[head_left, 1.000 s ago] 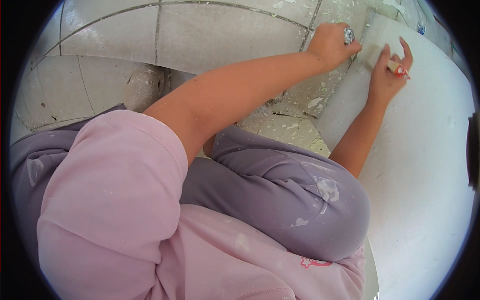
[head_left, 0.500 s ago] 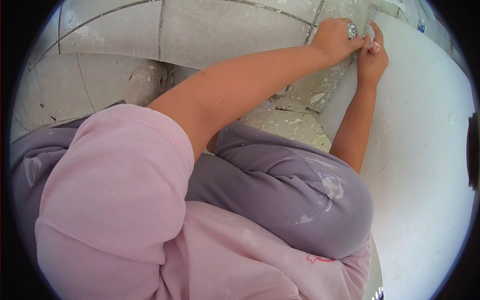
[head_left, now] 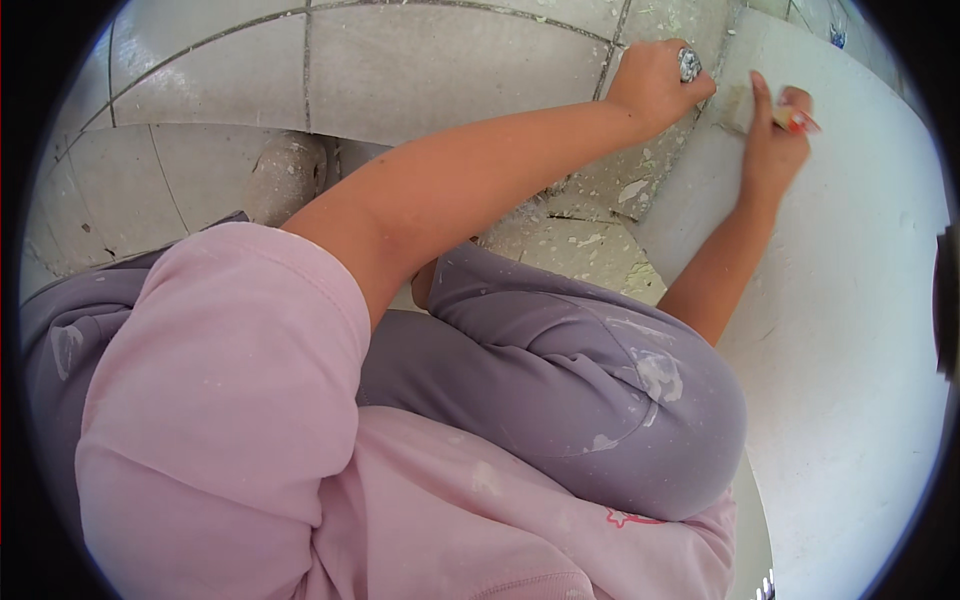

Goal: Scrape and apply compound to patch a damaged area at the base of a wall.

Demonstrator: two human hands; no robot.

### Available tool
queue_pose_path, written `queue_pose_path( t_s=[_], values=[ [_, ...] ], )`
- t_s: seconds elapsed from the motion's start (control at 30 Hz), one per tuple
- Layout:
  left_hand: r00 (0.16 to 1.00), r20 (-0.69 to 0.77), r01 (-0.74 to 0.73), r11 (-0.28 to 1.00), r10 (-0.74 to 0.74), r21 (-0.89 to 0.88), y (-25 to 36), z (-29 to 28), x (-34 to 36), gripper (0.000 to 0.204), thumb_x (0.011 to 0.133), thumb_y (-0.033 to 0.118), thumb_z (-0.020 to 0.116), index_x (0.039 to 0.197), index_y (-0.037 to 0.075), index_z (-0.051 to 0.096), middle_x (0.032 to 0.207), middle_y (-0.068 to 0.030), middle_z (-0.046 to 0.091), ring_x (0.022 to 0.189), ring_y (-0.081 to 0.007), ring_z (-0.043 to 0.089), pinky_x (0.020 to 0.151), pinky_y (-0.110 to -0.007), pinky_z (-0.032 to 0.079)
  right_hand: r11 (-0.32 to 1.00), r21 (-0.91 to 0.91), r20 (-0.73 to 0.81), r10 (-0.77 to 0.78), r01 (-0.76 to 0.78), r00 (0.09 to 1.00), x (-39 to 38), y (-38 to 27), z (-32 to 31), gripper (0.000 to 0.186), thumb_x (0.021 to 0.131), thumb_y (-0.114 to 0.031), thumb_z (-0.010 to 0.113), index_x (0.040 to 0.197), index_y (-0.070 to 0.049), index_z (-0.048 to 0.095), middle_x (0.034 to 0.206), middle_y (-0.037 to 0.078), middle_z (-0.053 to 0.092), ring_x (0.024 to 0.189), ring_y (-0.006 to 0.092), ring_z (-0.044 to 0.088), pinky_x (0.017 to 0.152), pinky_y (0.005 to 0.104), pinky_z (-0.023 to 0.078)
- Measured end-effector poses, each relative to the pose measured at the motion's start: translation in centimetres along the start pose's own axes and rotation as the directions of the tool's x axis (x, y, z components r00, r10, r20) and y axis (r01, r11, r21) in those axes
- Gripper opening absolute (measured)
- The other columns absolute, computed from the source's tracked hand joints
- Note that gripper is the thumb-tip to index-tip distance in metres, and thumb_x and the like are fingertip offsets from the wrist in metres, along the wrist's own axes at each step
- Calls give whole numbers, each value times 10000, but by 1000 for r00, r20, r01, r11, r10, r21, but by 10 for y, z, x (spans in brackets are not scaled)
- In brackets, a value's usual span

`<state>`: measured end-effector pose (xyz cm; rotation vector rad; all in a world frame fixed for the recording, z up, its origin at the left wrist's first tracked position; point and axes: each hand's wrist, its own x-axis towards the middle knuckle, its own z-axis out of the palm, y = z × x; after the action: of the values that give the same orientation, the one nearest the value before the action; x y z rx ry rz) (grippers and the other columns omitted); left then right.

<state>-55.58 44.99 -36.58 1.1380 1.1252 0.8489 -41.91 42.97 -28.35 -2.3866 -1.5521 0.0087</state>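
My left hand (head_left: pixel 650 88) is closed around a crumpled-looking silvery object (head_left: pixel 689 65), which pokes out at the top of the fist. It hovers by the left edge of a large smooth white panel (head_left: pixel 840 300). To its right, over the panel, my right hand (head_left: pixel 770 150) grips a flat-ended hand tool (head_left: pixel 737 110) with a pale, red-marked handle. The tool's broad, beige-grey end points left toward my left hand; whether it is a brush or a scraper I cannot make out. A gap separates the two hands.
Pale floor tiles (head_left: pixel 450 65) with dark joints lie left of the panel, spattered with white flakes. A dusty rounded object (head_left: pixel 287 180) rests on the tiles. My bent knee (head_left: pixel 690 440), in grey trousers with white smears, is beside the panel. A small blue item (head_left: pixel 838 36) shows at the far right.
My right hand has moved right and slightly nearer, away from my left hand, bringing the tool's flat end into sight. My left hand has shifted slightly left.
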Motion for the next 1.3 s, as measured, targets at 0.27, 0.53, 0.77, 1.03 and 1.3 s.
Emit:
queue_pose_path(
  t_s=[0.27,0.53,0.77,1.03,1.3],
  values=[
    [1000,-10,28,999,-28,-26,-8,-5,-1,363,735,327,709,813,-25,662,700,-199,659,662,-316,663,635,-399,510,981,-122,222,-123,152,967,-6,-18,18,306,907,-335,603,855,-47,510,752,154,614,690,387,560,646,417,466],
    [999,-45,-30,997,27,-67,-8,-3,1,343,709,291,691,718,-47,633,663,-234,627,641,-382,640,644,-427,527,993,-51,138,-95,102,986,-4,11,30,319,883,-350,641,956,-44,589,810,178,648,733,369,593,717,376,486],
    [999,-23,29,999,-29,-27,-6,-9,-1,339,707,285,694,731,-48,642,664,-227,633,634,-379,639,639,-429,522,990,136,-114,35,-20,993,-28,-22,-33,366,847,-305,728,912,15,562,767,78,585,692,198,549,682,312,472],
    [995,89,42,999,-39,-33,-4,-6,-21,294,748,269,699,830,-12,683,693,-151,671,632,-232,662,622,-356,516,996,24,-111,92,-90,989,-30,-26,-37,379,830,-284,771,793,-31,491,682,5,493,589,95,446,547,247,408],
    [992,112,54,998,-55,13,-9,-8,-19,303,749,280,699,849,-6,690,695,-148,675,637,-233,665,635,-350,521,990,73,-104,-109,117,989,-35,1,18,224,920,-140,623,784,0,513,654,37,545,603,138,504,567,289,443]
  ],
)
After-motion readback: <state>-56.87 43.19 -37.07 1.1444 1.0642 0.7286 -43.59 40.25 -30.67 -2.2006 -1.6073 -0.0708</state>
